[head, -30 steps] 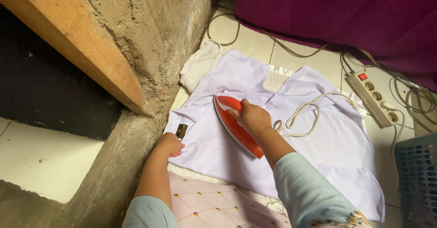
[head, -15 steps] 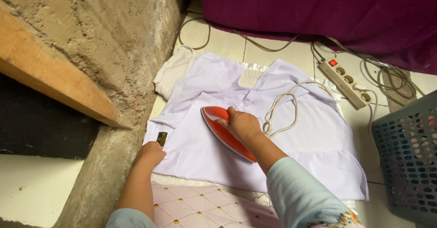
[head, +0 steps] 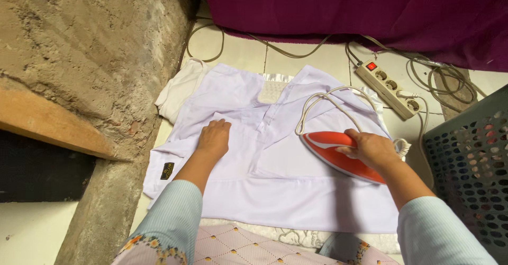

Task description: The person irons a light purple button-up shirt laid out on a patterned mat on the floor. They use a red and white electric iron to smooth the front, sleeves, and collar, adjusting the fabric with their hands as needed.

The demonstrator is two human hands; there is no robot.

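Floor-spread white shirt (head: 275,175): right hand (head: 370,148) grips red iron (head: 338,156), left hand (head: 214,138) flat.

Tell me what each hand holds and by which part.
The right hand holds the red iron by its top handle. The left hand holds nothing; it lies flat on the white garment.

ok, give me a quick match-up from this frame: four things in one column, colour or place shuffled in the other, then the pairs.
Things:
1. iron
2. power strip
3. left hand
4. basket

Descriptions:
A. flat on the white garment
B. red, under the right hand
C. grey-blue, perforated, at the right edge
D. white, on the floor tiles, red switch lit

Pairs: 1-B, 2-D, 3-A, 4-C
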